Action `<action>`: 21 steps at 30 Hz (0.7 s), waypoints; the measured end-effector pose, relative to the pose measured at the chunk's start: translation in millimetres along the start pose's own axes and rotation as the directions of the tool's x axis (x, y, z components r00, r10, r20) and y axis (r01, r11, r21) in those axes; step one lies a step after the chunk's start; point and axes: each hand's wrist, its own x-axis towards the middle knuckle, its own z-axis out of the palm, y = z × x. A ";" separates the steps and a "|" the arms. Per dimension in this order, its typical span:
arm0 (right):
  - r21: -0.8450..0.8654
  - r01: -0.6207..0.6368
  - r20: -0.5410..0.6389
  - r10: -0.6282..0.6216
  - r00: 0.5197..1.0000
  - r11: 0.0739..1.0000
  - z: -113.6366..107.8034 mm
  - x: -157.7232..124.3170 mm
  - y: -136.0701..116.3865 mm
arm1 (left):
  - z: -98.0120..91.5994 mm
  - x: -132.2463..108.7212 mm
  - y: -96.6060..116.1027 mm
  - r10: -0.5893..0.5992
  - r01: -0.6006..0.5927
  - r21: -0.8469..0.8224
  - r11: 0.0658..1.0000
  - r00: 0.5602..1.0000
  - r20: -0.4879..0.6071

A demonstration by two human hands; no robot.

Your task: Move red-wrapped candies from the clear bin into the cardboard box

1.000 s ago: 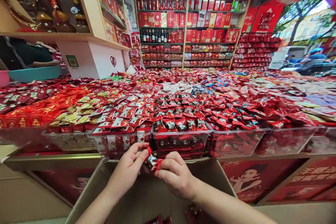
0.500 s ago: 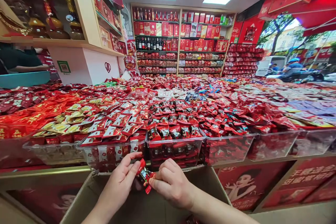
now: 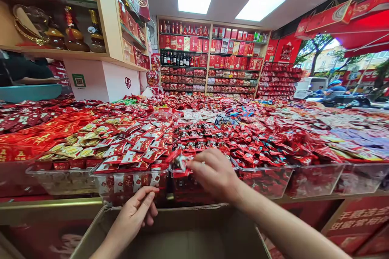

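Pinched in my right hand (image 3: 214, 172) is a small red and black candy packet (image 3: 182, 163), slightly blurred, over the front of a clear bin (image 3: 194, 182) of similar black and red candies. My left hand (image 3: 136, 210) is above the left part of an open cardboard box (image 3: 194, 228), its thumb and index finger close together at the tips and the other fingers curled; nothing shows in it. To the left of the middle bin stands a clear bin (image 3: 127, 184) of red and white packets.
More clear bins (image 3: 264, 178) of candy line the counter's front edge on both sides. Loaded shelves (image 3: 209, 56) stand at the back. A person's dark sleeve (image 3: 27, 68) shows at far left, behind a teal tub (image 3: 30, 92).
My right hand has moved up and forward with the packet, away from my left hand. My left hand has let go of the packet and sits slightly lower. The view has tilted up slightly.
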 end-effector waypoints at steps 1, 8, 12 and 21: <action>-0.073 -0.050 0.042 0.053 0.998 0.996 0.5 9.0 19.4 | 0.6 0.3 -0.6 0.004 -0.004 -0.009 1.000 1.000 -0.004; -0.464 -0.236 0.365 0.427 0.827 0.854 37.0 54.5 119.4 | 2.9 0.1 -3.1 0.019 -0.022 -0.048 0.999 0.999 -0.051; -0.490 -0.253 0.417 0.479 0.773 0.834 59.0 61.6 136.4 | -0.4 1.3 -6.0 0.004 -0.005 -0.068 0.998 1.000 -0.019; -0.420 -0.191 0.590 0.427 0.685 0.887 62.1 61.0 140.9 | -1.5 2.4 -9.5 -0.007 0.005 -0.105 0.994 1.000 -0.023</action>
